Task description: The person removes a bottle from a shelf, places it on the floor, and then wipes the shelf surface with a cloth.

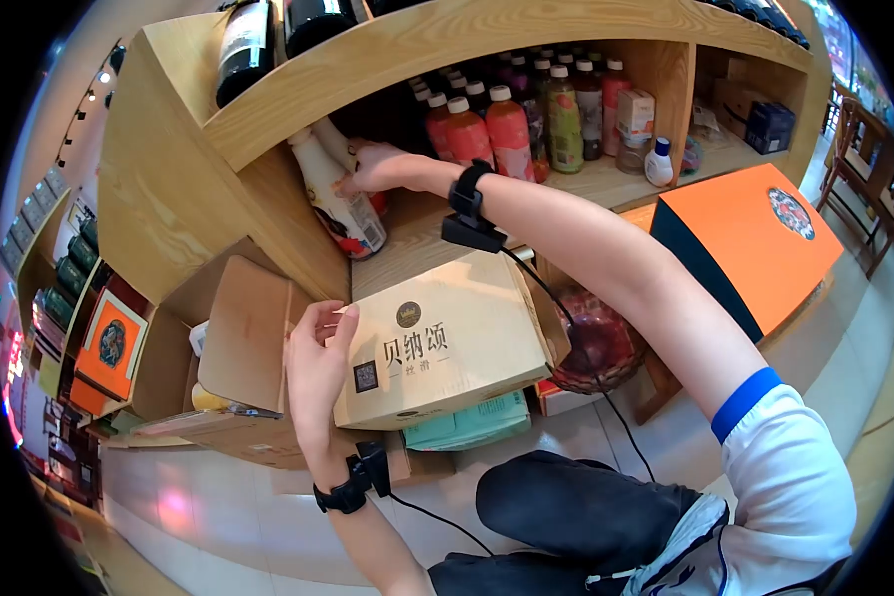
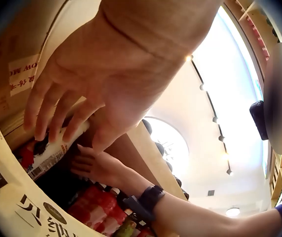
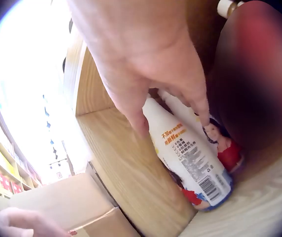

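Observation:
Two white bottles (image 1: pixel 333 199) (image 3: pixel 185 153) with printed labels lean side by side at the left end of the shelf. My right hand (image 1: pixel 379 167) (image 2: pixel 101 167) (image 3: pixel 150 64) grips around their upper part, thumb on one side and fingers on the other; the caps are hidden under it. My left hand (image 1: pixel 318 372) (image 2: pixel 106 74), fingers loosely bent and holding nothing, is beside the upper left corner of a tan carton (image 1: pixel 442 343) with black lettering. Whether it touches the carton I cannot tell.
Several pink and green bottles (image 1: pixel 510 134) stand deeper along the shelf. An open brown box (image 1: pixel 243 343) is at the left, with its flap up. Right of the carton are a basket (image 1: pixel 598 372) and a large orange box (image 1: pixel 755 243); a teal package (image 1: pixel 477 422) lies below the carton.

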`<action>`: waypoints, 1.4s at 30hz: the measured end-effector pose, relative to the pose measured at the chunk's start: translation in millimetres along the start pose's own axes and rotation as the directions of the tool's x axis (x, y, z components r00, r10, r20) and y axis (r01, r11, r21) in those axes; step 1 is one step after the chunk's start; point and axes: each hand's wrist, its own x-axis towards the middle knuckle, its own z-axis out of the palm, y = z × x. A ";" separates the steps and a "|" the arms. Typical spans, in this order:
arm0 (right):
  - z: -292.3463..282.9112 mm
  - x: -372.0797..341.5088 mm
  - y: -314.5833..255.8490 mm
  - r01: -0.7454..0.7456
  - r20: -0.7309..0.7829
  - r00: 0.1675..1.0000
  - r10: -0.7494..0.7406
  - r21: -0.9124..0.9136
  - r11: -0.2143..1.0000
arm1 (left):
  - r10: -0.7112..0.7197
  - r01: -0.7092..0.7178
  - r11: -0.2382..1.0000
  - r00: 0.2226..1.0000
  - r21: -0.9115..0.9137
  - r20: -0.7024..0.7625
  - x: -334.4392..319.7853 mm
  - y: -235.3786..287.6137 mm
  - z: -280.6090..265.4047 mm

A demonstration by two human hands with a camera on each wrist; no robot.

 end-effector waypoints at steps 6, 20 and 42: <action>1.3 -5.5 -5.4 -0.031 0.035 0.999 0.032 -0.011 0.999 | -0.002 0.002 1.000 1.000 -0.016 -0.005 -1.8 7.9 -0.5; -16.4 -15.8 -4.6 -0.078 0.067 0.994 0.085 -0.093 0.993 | 0.014 -0.008 0.983 1.000 -0.183 0.027 -6.9 13.8 -25.2; 43.2 70.5 -12.0 -0.002 -0.201 0.979 -0.044 -0.225 0.974 | 0.013 0.043 0.908 0.992 -0.417 0.129 2.3 -1.5 -23.2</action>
